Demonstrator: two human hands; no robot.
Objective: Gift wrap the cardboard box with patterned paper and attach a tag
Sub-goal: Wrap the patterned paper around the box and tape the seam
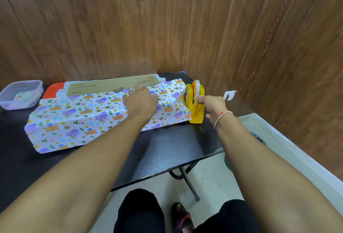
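Box (pixel 111 86) lies flat on the far part of the black table (pixel 167 151), mostly under the patterned paper (pixel 78 121) that drapes over its near side. Nearest, two bare forearms reach out over the table edge. Left hand (pixel 142 100) lies flat on the paper with fingers straight, pressing it onto the box. Right hand (pixel 213 105) pinches at the yellow tape dispenser (pixel 194 106) standing just right of the paper. Far left sits a clear tub (pixel 21 94); an orange lid (pixel 53 88) peeks out beside the box.
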